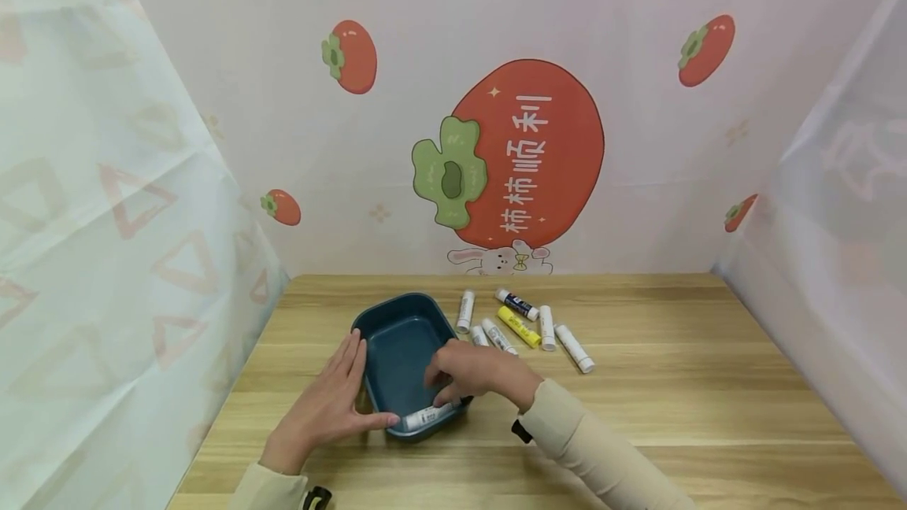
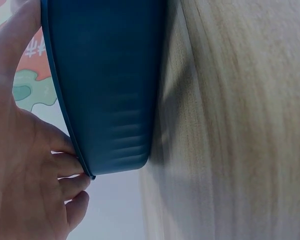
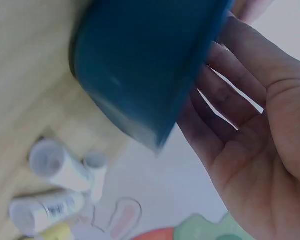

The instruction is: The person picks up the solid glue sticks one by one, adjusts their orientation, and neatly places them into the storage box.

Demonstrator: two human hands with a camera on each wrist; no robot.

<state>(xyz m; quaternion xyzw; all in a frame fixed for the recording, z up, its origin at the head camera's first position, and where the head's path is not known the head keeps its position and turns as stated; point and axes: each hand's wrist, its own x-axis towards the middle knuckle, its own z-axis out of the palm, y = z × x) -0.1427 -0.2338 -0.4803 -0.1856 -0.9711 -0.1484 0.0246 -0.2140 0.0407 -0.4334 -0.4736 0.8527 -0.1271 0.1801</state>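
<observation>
The white tube (image 1: 422, 417) lies in the blue box (image 1: 398, 356), right at the right hand's (image 1: 476, 371) fingertips, its long side running left toward the left hand's (image 1: 329, 406) thumb. I can't tell if the right fingers pinch it; the left fingers lie straight against the box.

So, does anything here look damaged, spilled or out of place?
Nothing looks spilled or damaged; the loose glue sticks lie at mixed angles beside the blue tray. Only the large persimmon print on the backdrop seems odd: it lies sideways, leaves at left.
</observation>
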